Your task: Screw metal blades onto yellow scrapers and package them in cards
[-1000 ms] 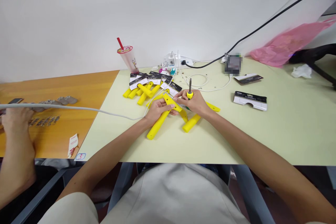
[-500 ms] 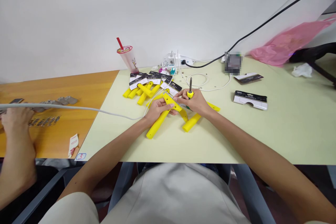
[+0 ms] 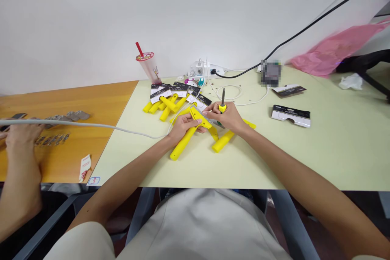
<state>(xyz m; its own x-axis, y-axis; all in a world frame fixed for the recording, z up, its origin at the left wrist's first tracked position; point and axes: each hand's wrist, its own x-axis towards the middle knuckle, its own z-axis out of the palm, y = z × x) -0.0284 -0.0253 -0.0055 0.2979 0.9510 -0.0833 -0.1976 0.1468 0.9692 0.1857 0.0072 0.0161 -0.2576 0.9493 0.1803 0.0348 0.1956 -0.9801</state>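
My left hand (image 3: 179, 128) is closed round the head of a yellow scraper (image 3: 183, 145), thumb on top, the handle slanting toward me. A flat, greyish-clear strip (image 3: 198, 109) shows along the far edge of that head. My right hand (image 3: 230, 117) keeps a screwdriver (image 3: 222, 108) with a yellow and green handle tucked in its fingers, tip up. Its thumb and forefinger reach to the strip; whether they pinch it is hard to see. Beneath the right wrist lies another yellow scraper (image 3: 224, 142), partly covered.
Behind my left hand several yellow scrapers (image 3: 167, 105) lie with black-and-white cards (image 3: 198, 98). A cup with a straw (image 3: 150, 69), a power strip (image 3: 198, 70) and a white cable (image 3: 137, 133) are nearby. Card sleeves (image 3: 291, 117) lie right. A co-worker's hand (image 3: 22, 132) is at far left.
My right hand has shifted slightly right, the screwdriver with it, and more of the strip shows at the scraper head. The left hand stays put. The co-worker's hand has moved a little right.
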